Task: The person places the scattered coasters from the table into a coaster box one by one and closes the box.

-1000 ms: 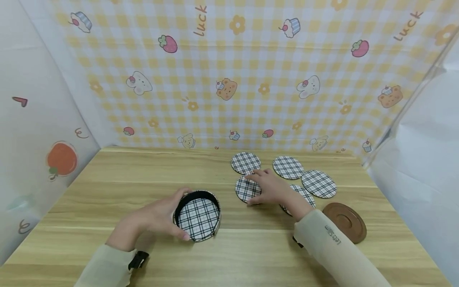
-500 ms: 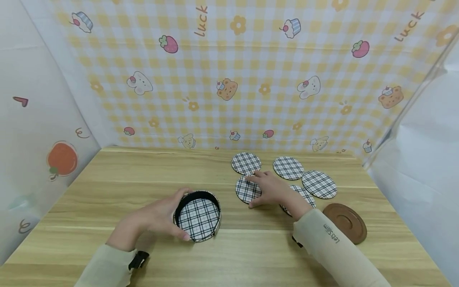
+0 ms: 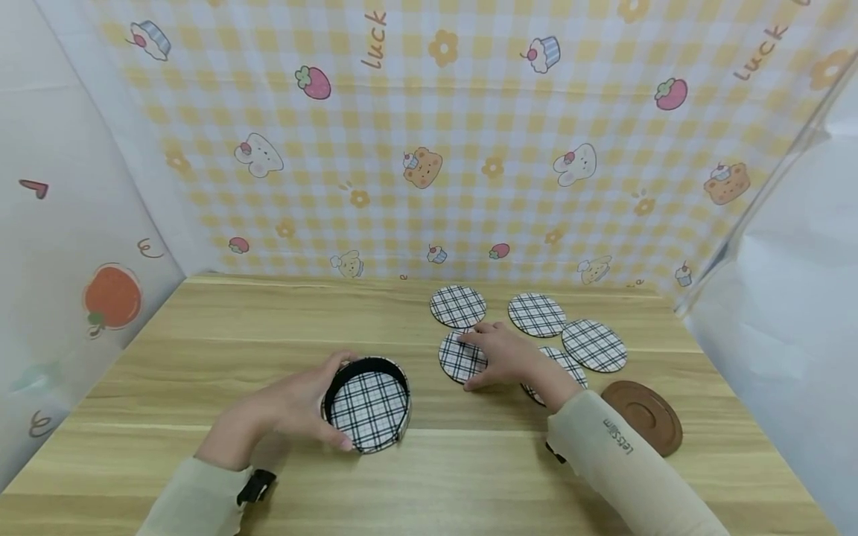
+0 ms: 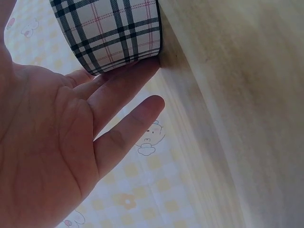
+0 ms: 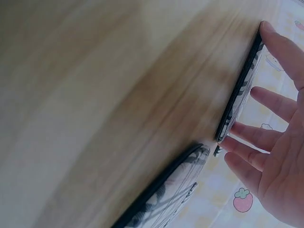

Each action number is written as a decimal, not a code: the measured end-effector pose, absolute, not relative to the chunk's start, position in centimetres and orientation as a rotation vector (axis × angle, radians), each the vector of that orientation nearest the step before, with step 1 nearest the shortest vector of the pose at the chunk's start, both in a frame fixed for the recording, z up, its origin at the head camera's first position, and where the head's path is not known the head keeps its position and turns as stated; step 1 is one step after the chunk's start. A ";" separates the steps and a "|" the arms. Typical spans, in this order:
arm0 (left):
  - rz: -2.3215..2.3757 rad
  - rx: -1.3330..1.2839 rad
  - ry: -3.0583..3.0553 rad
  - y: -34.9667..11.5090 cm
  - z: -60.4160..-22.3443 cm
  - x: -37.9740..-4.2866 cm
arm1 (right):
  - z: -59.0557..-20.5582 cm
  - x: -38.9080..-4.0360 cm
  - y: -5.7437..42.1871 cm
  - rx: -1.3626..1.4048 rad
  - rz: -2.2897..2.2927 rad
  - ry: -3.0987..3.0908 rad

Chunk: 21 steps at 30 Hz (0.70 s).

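In the head view my left hand (image 3: 298,406) holds a round plaid coaster holder (image 3: 404,428) on the table, thumb on its near side and fingers round its far side. A plaid coaster lies inside, within the black inner wall. The left wrist view shows the holder's plaid side wall (image 4: 114,33) against the fingers. To the right, my right hand (image 3: 506,359) spans a black-and-white plaid coaster (image 3: 459,361) lying flat, its thumb and fingertips at opposite edges. In the right wrist view the thumb touches one end of that coaster's dark rim (image 5: 240,88).
Several other plaid coasters lie flat around the right hand: one behind it (image 3: 458,306), one at the back right (image 3: 536,314), one farther right (image 3: 594,345) and one partly under the forearm (image 3: 563,362). A brown round lid-like disc (image 3: 643,417) lies beside the right sleeve.
The right hand's coaster has slid very slightly toward the person, with the thumb shifting along. The left hand and holder stay in place.
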<state>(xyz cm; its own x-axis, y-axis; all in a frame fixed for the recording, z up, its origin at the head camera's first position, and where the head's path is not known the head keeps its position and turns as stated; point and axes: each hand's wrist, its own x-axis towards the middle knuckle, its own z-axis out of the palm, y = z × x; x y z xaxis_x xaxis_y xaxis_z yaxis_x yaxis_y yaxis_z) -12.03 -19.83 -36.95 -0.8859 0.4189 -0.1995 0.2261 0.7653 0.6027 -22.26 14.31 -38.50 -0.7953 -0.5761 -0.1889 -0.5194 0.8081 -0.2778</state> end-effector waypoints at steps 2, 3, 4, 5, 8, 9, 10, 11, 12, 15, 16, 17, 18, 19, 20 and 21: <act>0.838 0.500 2.636 -19.8 -36.9 -12.0 | -38.6 -22.2 14.4 -0.853 -0.302 2.740; 0.840 0.502 2.634 -19.8 -36.9 -12.0 | -38.6 -22.2 14.5 -0.858 -0.304 2.743; 0.838 0.506 2.634 -19.8 -36.9 -12.0 | -38.7 -22.1 14.5 -0.865 -0.306 2.747; 0.837 0.509 2.634 -19.8 -36.9 -12.0 | -38.6 -22.1 14.5 -0.868 -0.309 2.749; 0.846 0.511 2.627 -19.8 -36.9 -12.0 | -38.5 -22.0 14.5 -0.887 -0.321 2.749; 0.849 0.511 2.626 -19.8 -36.9 -12.0 | -38.4 -22.0 14.5 -0.889 -0.324 2.748; 0.851 0.511 2.625 -19.9 -36.9 -12.0 | -38.4 -21.9 14.5 -0.893 -0.327 2.747; 0.853 0.511 2.624 -19.9 -36.9 -12.0 | -38.4 -21.9 14.5 -0.895 -0.327 2.746; 0.853 0.510 2.625 -19.9 -36.9 -11.9 | -38.3 -21.9 14.5 -0.898 -0.327 2.747; 0.851 0.508 2.627 -19.9 -37.0 -12.0 | -38.3 -21.8 14.5 -0.901 -0.316 2.748; 0.851 0.507 2.628 -19.9 -37.0 -12.0 | -38.3 -21.9 14.5 -0.901 -0.316 2.747; 0.849 0.507 2.631 -19.9 -37.0 -12.0 | -38.3 -21.9 14.5 -0.902 -0.318 2.747; 0.849 0.506 2.631 -19.9 -37.0 -12.0 | -38.3 -21.9 14.5 -0.897 -0.321 2.745; 0.853 0.509 2.629 -19.9 -37.1 -12.0 | -38.3 -21.8 14.5 -0.894 -0.328 2.743; 0.856 0.510 2.627 -19.9 -37.1 -12.1 | -38.3 -21.8 14.4 -0.893 -0.333 2.743; 0.860 0.513 2.624 -19.9 -37.1 -12.1 | -38.2 -21.8 14.4 -0.892 -0.343 2.742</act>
